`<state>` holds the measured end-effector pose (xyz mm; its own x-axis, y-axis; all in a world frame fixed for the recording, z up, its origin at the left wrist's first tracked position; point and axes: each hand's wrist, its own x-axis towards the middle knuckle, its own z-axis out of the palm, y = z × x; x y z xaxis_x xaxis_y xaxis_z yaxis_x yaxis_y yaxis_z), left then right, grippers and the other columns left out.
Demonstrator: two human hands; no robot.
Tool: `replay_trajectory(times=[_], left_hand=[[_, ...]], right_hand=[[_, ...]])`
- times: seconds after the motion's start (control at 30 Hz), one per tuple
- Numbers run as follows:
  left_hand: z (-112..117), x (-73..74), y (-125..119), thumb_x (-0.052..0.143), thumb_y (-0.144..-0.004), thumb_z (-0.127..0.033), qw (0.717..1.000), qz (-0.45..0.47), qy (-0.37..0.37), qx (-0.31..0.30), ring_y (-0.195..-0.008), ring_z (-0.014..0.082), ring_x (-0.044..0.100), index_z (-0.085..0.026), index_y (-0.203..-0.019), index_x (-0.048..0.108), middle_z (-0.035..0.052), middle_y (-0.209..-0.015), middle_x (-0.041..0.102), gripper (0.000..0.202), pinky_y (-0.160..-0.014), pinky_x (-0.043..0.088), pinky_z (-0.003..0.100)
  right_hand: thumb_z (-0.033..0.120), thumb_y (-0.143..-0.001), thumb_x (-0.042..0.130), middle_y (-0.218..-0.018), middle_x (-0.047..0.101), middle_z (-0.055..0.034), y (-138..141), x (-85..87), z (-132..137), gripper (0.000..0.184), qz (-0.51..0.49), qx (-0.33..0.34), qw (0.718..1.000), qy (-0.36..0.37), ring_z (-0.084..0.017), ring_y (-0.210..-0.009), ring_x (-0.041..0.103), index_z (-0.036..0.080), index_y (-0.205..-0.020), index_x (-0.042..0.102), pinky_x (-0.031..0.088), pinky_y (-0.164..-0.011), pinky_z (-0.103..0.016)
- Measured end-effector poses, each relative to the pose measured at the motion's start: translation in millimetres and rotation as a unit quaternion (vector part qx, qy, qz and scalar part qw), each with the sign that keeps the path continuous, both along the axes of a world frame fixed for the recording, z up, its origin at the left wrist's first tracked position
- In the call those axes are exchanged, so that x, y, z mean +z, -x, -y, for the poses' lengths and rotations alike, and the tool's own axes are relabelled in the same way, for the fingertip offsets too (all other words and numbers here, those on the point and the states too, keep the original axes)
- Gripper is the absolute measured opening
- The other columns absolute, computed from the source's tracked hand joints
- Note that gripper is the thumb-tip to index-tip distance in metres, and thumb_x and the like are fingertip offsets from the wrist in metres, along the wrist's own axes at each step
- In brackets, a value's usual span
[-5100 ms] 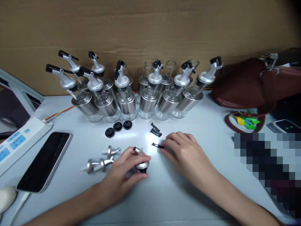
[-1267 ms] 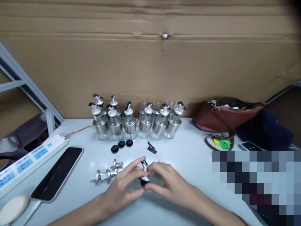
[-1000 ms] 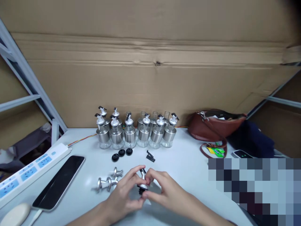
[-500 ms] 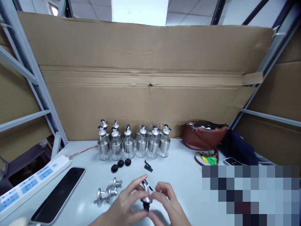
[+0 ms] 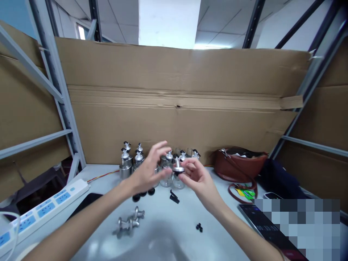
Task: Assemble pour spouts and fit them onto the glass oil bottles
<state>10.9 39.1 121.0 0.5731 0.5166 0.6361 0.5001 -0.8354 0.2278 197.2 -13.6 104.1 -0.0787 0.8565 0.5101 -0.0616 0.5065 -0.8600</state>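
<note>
Between the thumb and fingers of my right hand [image 5: 197, 177] is a silver pour spout [image 5: 178, 168] with a black stopper base, held upright in front of the back row. My left hand [image 5: 150, 166] is raised just left of it, fingers spread and holding nothing. Behind both hands stand glass bottles with metal bands, one being the left bottle [image 5: 125, 169]; several carry silver spouts with black flip tips. My left hand hides part of the row. Whether the held spout touches a bottle, I cannot tell.
Silver spout pieces [image 5: 129, 222] lie at front left, black stoppers [image 5: 143, 195] below the bottles. Black flip tips [image 5: 174, 197] and small black parts [image 5: 199, 227] rest on the table. A power strip [image 5: 46, 206] and brown bag [image 5: 239, 163] flank the area; cardboard [image 5: 176, 76] closes the back.
Both hands have moved forward from the near edge to the bottles. My left hand has let go of the spout, which stays in my right. The camera view has tilted up.
</note>
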Motion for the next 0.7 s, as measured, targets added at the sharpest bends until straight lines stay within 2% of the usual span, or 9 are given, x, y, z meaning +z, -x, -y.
replay_trajectory(times=[0.03, 0.07, 0.13, 0.2, 0.3, 0.43, 0.7], left_hand=[[-13.2, 9.8, 2.3, 0.036, -0.098, -0.037, 0.994, -0.026, 0.026, 0.100, -0.126, 0.0189, 0.047, -0.021, -0.138, 0.028, 0.0136, -0.151, 0.024, 0.044, -0.104, 0.042, 0.034], [-28.0, 18.8, 4.6, 0.031, -0.099, -0.031, 0.987, -0.040, 0.042, 0.147, -0.128, 0.0198, 0.045, -0.018, -0.139, 0.027, 0.0150, -0.150, 0.026, 0.042, -0.107, 0.039, 0.036], [-59.9, 33.6, 8.3, 0.038, -0.097, -0.027, 0.974, -0.083, 0.077, 0.195, -0.126, 0.0238, 0.046, -0.013, -0.134, 0.037, 0.0168, -0.140, 0.041, 0.039, -0.106, 0.039, 0.042], [-89.4, 42.6, 9.6, 0.053, -0.093, -0.029, 0.953, -0.160, 0.129, 0.223, -0.112, 0.0249, 0.056, -0.014, -0.123, 0.050, 0.0120, -0.125, 0.055, 0.034, -0.095, 0.047, 0.047], [-117.8, 46.3, 6.1, 0.058, -0.090, -0.032, 0.913, -0.273, 0.184, 0.242, -0.101, 0.0216, 0.061, -0.015, -0.114, 0.057, 0.0088, -0.116, 0.060, 0.030, -0.087, 0.052, 0.043], [-127.4, 41.6, -3.6, 0.057, -0.091, -0.032, 0.878, -0.355, 0.194, 0.254, -0.103, 0.0221, 0.060, -0.014, -0.115, 0.057, 0.0091, -0.117, 0.059, 0.030, -0.088, 0.051, 0.044], [-132.8, 34.3, -17.0, 0.057, -0.091, -0.033, 0.863, -0.408, 0.167, 0.249, -0.103, 0.0220, 0.060, -0.015, -0.116, 0.057, 0.0091, -0.118, 0.059, 0.031, -0.087, 0.052, 0.043]], right_hand=[[0.036, -0.073, 0.073, -0.085, 0.062, -0.0015, -1.6, 4.6, -1.8, 0.030, -0.001, -0.008, 1.000, -0.011, -0.014, -0.080, 0.062, 0.022, -0.089, 0.051, 0.051, -0.071, -0.024], [0.035, -0.074, 0.071, -0.089, 0.063, -0.0026, -3.1, 8.4, -2.5, 0.028, 0.002, -0.016, 1.000, -0.021, -0.015, -0.082, 0.062, 0.022, -0.091, 0.054, 0.051, -0.073, -0.025], [0.032, -0.076, 0.069, -0.095, 0.065, -0.0045, -5.2, 13.9, -1.4, 0.022, 0.018, -0.032, 0.999, -0.039, -0.016, -0.088, 0.063, 0.022, -0.093, 0.059, 0.052, -0.077, -0.026], [0.030, -0.078, 0.066, -0.098, 0.067, -0.0055, -6.3, 17.1, 1.4, 0.018, 0.034, -0.040, 0.997, -0.053, -0.017, -0.092, 0.064, 0.021, -0.093, 0.063, 0.052, -0.079, -0.026], [0.028, -0.081, 0.063, -0.099, 0.069, -0.0056, -8.1, 17.9, 4.6, 0.015, 0.033, -0.045, 0.996, -0.077, -0.017, -0.094, 0.065, 0.022, -0.094, 0.065, 0.053, -0.079, -0.026], [0.026, -0.082, 0.063, -0.100, 0.071, -0.0063, -14.1, 15.6, 4.0, 0.014, 0.040, -0.052, 0.994, -0.087, -0.017, -0.094, 0.067, 0.022, -0.095, 0.064, 0.055, -0.078, -0.026], [0.030, -0.082, 0.064, -0.097, 0.071, -0.0069, -28.4, 10.7, 1.2, 0.016, 0.043, -0.060, 0.995, -0.074, -0.018, -0.088, 0.067, 0.021, -0.095, 0.065, 0.055, -0.070, -0.025]])
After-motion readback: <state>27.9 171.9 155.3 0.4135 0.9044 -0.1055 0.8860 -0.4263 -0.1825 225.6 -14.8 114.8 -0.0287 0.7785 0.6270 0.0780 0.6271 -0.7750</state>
